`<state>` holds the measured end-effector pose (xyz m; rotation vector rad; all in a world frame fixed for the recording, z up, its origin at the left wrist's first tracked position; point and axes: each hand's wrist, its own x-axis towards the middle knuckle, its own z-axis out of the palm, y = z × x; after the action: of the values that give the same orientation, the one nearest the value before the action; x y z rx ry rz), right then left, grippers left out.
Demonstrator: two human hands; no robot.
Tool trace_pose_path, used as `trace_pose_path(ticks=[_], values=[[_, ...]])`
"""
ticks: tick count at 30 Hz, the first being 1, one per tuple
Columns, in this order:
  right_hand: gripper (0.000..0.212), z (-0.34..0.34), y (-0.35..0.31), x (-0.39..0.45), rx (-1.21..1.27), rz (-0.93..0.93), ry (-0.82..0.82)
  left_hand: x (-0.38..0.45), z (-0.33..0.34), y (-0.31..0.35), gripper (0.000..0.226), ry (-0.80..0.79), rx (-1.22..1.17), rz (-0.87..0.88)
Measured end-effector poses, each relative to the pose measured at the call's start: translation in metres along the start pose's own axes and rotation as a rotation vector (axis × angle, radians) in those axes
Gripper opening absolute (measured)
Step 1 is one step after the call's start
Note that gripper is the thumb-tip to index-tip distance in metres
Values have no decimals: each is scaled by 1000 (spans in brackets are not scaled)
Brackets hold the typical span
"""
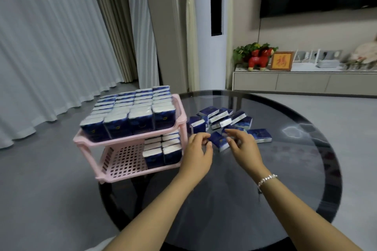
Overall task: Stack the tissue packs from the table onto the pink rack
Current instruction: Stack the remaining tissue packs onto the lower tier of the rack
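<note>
A two-tier pink rack (87, 140) stands on the left edge of the round glass table (306, 169). Its top shelf is filled with several upright dark blue tissue packs (140, 122). The lower shelf holds a few more packs (163, 153) at its right end. A loose pile of blue packs (222, 118) lies on the table to the right of the rack. My left hand (196, 154) and my right hand (243, 146) hover at the near edge of the pile, fingers loosely curled. One pack (218, 141) lies between them; whether either hand holds it is unclear.
The rack's lower shelf has bare pink grid (126, 161) on its left side. One flat pack (260, 135) lies apart at the pile's right. Grey floor surrounds the table; a TV cabinet (302, 81) and white curtains (51, 47) stand further back.
</note>
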<state>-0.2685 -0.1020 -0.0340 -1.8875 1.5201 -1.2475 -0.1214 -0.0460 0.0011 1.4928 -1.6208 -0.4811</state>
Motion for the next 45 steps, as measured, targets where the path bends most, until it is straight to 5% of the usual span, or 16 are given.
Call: trace_pose_path(ticks=[7, 11, 18, 23, 45], values=[[34, -10, 19, 99, -391, 18, 15, 111, 44, 4, 51, 55, 319, -217], [54, 1, 29, 163, -567, 102, -203, 168, 54, -16, 61, -71, 357, -500], [55, 48, 67, 228, -500, 169, -617, 210, 67, -49, 59, -264, 557, -615], [48, 62, 83, 240, -517, 162, -680, 198, 89, -65, 57, -161, 610, -451], [40, -18, 67, 128, -314, 169, -554, 100, 99, -17, 56, -178, 505, -389]])
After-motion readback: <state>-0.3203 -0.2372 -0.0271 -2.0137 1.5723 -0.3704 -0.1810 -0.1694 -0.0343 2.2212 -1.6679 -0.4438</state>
